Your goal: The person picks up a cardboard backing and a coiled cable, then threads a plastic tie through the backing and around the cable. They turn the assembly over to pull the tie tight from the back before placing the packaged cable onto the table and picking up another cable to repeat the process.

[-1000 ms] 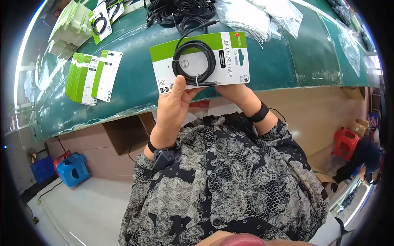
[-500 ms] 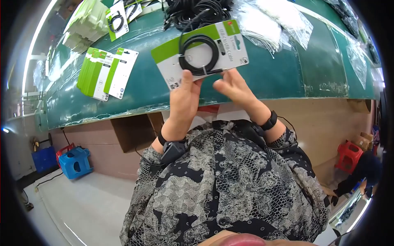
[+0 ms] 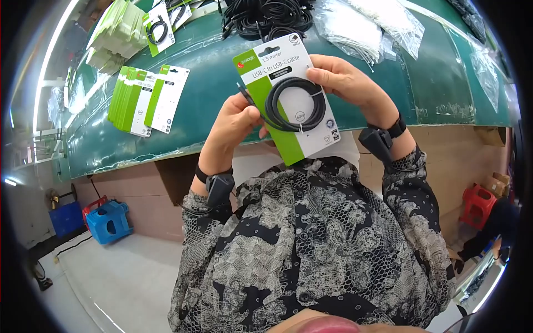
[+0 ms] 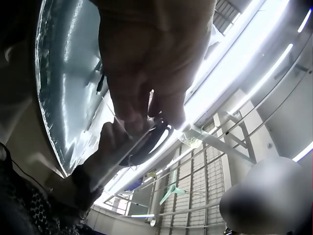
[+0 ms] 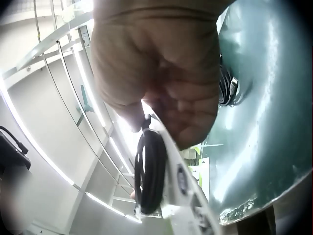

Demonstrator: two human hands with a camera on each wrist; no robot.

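A white and green cable card is held up over the front edge of the table, its printed front tilted up. On it lies a coiled black USB-C cable, fastened with small white ties. My right hand pinches the card's right edge, thumb on the front and fingers behind. At the opposite edge my left hand pinches the cable's loose end, its connector sticking up past the fingers. The right wrist view shows the coil standing out from the card.
On the green table, a fanned stack of cards lies at left. Behind it are a taller card pile and a carded cable. Loose black cables and bags of white ties lie at the back.
The card has turned so its hang hole points away from me, and has come closer to my body. My right hand moved from its lower edge to the upper right edge; my left hand shifted left.
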